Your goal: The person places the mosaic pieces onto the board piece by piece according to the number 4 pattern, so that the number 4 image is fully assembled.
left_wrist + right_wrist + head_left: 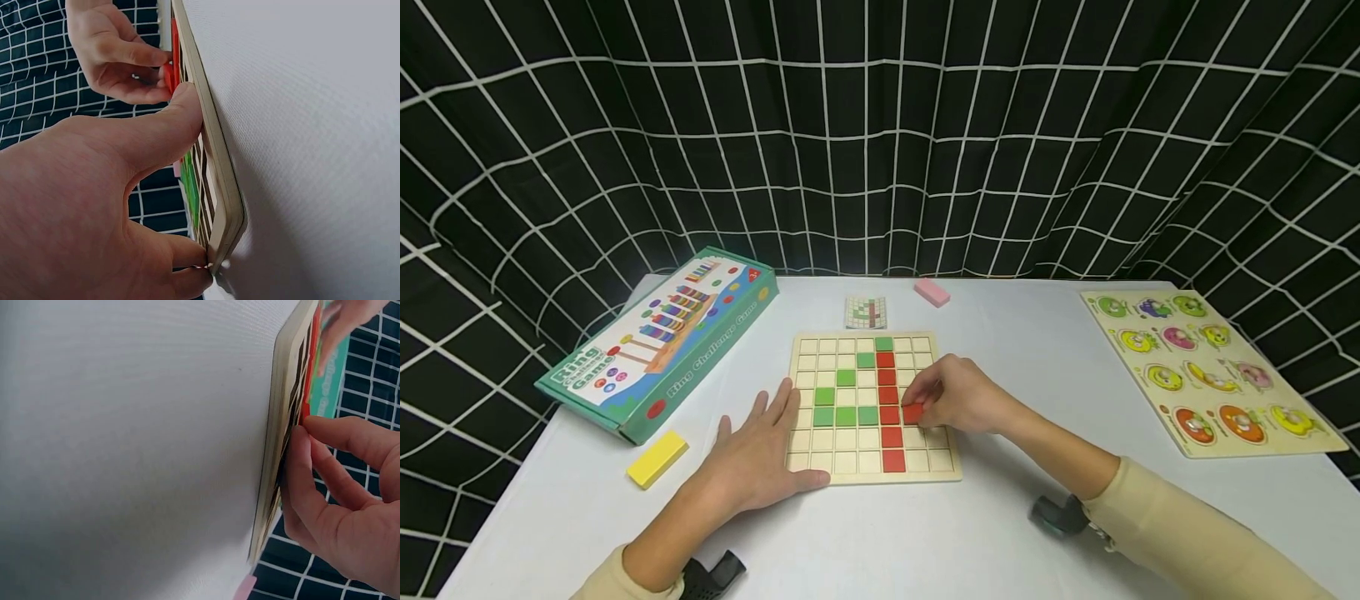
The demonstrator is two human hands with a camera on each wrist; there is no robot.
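Observation:
A square wooden grid board lies on the white table. Green square tiles form a stepped shape on it, beside a column of red tiles. My right hand pinches one red tile between thumb and fingers, at a cell just right of the red column. In the right wrist view, fingertips touch the board's face. My left hand rests on the board's lower left corner, fingers spread along the left side and thumb on the near edge.
A small pattern card sits behind the board, with a pink block to its right. Left are a yellow block and a green game box. A fruit puzzle board lies at right. Dark gridded cloth hangs behind.

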